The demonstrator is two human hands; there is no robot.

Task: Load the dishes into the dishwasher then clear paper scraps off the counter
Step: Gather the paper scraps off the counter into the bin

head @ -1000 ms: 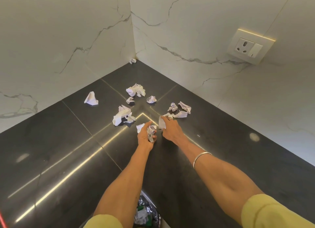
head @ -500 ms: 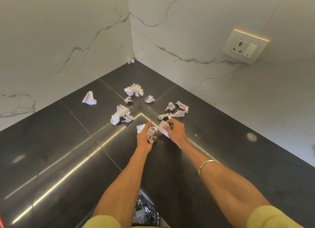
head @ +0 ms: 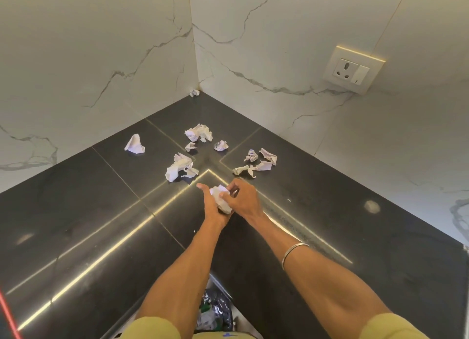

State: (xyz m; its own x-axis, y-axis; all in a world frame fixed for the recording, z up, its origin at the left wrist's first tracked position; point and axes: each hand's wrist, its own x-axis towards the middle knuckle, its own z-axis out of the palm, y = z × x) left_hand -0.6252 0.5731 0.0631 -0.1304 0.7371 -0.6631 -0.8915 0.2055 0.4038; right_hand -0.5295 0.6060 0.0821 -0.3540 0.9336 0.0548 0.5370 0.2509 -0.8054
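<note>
At the centre of the frame both hands meet over the black counter point(head: 88, 224). A wad of crumpled paper point(head: 221, 198) sits between them, white, creased, its long axis running from upper left to lower right. The left hand point(head: 212, 205) cups it from below with thumb stretched out; the right hand point(head: 242, 199) has its fingers curled onto it from the right side. Above the hands more loose scraps point(head: 181, 166) lie scattered toward the corner: a folded piece point(head: 134, 144) at upper left, a cluster point(head: 256, 161) at right, one tiny ball point(head: 194, 93) against the marble wall point(head: 101, 47).
</note>
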